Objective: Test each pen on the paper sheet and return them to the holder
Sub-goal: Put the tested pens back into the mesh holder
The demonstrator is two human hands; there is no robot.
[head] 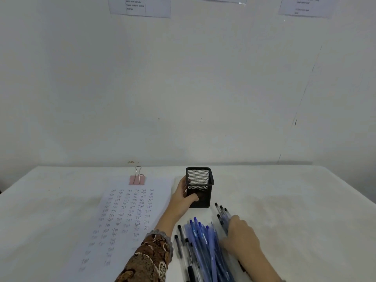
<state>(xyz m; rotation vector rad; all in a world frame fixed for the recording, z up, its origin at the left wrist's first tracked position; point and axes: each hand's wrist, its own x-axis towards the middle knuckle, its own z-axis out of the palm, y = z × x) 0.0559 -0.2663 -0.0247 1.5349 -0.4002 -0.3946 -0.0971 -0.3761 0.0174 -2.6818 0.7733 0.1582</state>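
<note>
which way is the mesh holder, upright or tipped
Upright: the mesh holder stands on its base, opening facing up, the left hand gripping its side.

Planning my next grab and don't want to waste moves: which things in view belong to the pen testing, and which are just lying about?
Job: mesh holder, gripped by the left hand; pile of pens, touched by the right hand; paper sheet with test marks.
Lying about: pink binder clip at the sheet's top edge; wall notices.
</note>
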